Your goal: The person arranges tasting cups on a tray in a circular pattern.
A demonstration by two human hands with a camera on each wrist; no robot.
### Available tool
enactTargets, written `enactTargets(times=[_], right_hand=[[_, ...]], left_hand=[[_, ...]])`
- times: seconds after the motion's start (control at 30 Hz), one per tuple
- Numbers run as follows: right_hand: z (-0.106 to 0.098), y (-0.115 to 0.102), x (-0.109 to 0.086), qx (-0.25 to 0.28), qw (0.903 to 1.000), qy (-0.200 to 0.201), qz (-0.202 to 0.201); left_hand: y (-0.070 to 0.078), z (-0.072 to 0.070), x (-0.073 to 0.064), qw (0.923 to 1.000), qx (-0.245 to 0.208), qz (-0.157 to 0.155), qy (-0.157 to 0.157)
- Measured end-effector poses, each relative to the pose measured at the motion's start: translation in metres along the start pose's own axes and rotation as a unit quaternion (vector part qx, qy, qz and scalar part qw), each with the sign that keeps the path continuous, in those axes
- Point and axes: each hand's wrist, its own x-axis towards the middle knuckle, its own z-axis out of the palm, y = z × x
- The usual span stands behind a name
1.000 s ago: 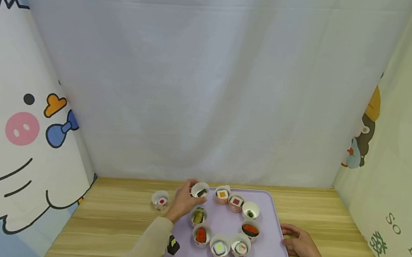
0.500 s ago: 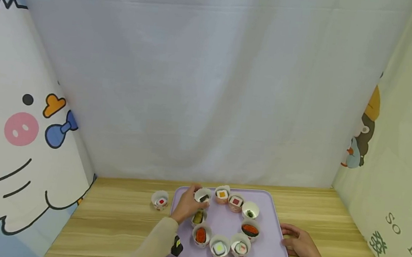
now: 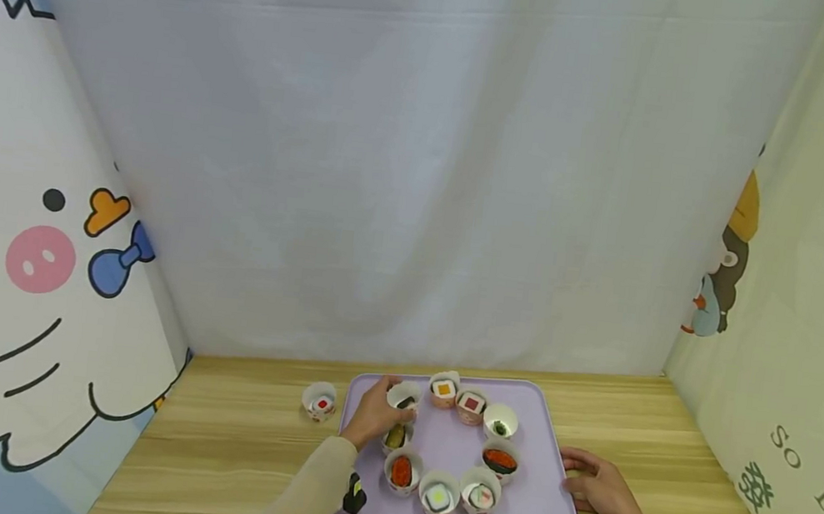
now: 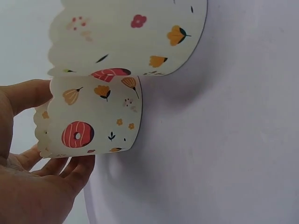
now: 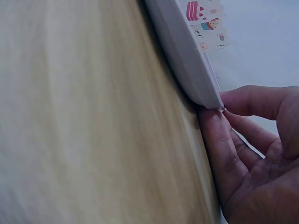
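My left hand (image 3: 370, 414) grips a white printed paper baking cup (image 3: 402, 391) at the tray's back left; a dark-topped sushi piece shows inside. In the left wrist view the thumb and fingers curl round this cup (image 4: 100, 119), whose base is at the tray surface. Nearer that camera stands another paper cup (image 4: 126, 35). My right hand (image 3: 601, 485) holds the right edge of the lilac tray (image 3: 441, 442). Its thumb and forefinger pinch the tray rim (image 5: 198, 70) in the right wrist view.
Several cups with sushi pieces form a ring on the tray, among them a red-topped one (image 3: 500, 462) and an orange-centred one (image 3: 445, 389). One more cup (image 3: 320, 402) stands on the wooden table (image 3: 234, 439) left of the tray. A pale curtain (image 3: 421, 166) hangs behind.
My left hand has carried its cup slightly right and nearer, down onto the tray between the back cup and the green-topped one. The right hand stays at the tray edge.
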Motion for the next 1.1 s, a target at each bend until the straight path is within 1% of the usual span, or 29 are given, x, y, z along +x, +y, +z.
enactTargets(times=[0.33,0.47,0.6,0.83,0.97,1.1], right_hand=[[-0.001,-0.002,-0.001,0.002,1.0,-0.003,-0.001],[-0.002,0.0,0.0,-0.003,1.0,-0.003,-0.001],[-0.002,0.002,0.001,-0.007,0.9999,-0.008,0.001],[0.0,0.0,-0.001,-0.004,1.0,0.0,0.002],[0.0,-0.001,-0.001,0.0,1.0,0.006,0.005],[-0.001,-0.001,0.0,0.002,1.0,0.002,-0.003]], left_hand=[[-0.001,-0.001,-0.002,0.9992,0.025,-0.027,-0.014],[0.0,-0.002,-0.005,0.9993,0.024,-0.023,-0.021],[-0.001,-0.003,-0.007,0.9996,0.011,-0.013,-0.021],[-0.004,-0.005,-0.008,0.9999,-0.01,-0.012,-0.002],[-0.004,-0.011,-0.011,0.9997,-0.018,0.009,0.012],[-0.004,-0.018,-0.016,0.9993,-0.019,0.022,0.024]])
